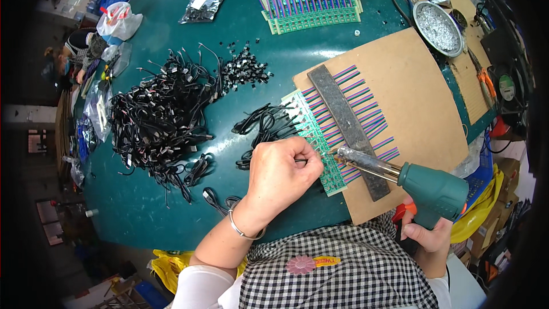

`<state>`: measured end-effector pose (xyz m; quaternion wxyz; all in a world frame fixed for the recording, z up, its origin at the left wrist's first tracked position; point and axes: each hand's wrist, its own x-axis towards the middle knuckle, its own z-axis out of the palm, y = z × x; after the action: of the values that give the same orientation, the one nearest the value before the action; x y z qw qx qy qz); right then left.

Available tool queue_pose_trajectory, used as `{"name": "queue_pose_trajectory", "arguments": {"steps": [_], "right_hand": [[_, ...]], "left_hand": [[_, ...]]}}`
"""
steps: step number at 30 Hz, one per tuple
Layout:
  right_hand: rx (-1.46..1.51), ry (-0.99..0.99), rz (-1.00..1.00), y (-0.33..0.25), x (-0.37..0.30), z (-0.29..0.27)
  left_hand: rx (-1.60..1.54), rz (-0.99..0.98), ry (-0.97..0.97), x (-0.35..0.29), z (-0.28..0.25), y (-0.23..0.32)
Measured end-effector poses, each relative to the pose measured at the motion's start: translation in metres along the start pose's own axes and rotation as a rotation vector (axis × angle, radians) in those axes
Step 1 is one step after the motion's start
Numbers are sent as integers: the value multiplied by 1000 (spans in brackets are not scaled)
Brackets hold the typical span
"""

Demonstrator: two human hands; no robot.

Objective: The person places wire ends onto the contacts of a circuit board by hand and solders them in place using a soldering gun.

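My left hand is closed in a pinch on a thin black cable, held at the edge of a green circuit board strip. My right hand grips a green soldering gun by its handle. The gun's metal tip is at the board, just right of my left fingertips; whether it touches cannot be made out. Purple, blue and dark wires run rightward from the strip. A dark flat bar lies across them. Black cables extend from the strip's left side.
The strip partly rests on a brown board. Left lies a big heap of black cables beside small black parts. More wired circuit boards stand at the back. A metal bowl and orange-handled pliers lie right.
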<state>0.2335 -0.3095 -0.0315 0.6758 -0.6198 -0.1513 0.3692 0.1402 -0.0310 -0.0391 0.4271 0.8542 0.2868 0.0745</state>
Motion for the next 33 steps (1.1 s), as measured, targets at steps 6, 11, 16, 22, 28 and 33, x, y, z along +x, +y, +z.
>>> {"name": "queue_pose_trajectory", "arguments": {"steps": [6, 11, 16, 22, 28, 33], "right_hand": [[8, 59, 92, -4, 1, 8], [-127, -146, -14, 20, -6, -15], [50, 145, 53, 1, -3, 4], [27, 156, -42, 1, -2, 1], [1, 107, 59, -15, -3, 7], [-47, 132, 73, -12, -9, 4]], "left_hand": [[7, 8, 30, -2, 2, -1], [-2, 9, 27, -2, 3, 0], [1, 15, 35, -1, 3, 0], [1, 16, 52, -2, 3, 1], [31, -3, 33, -2, 2, 1], [-26, -29, -105, 2, -5, -2]]}}
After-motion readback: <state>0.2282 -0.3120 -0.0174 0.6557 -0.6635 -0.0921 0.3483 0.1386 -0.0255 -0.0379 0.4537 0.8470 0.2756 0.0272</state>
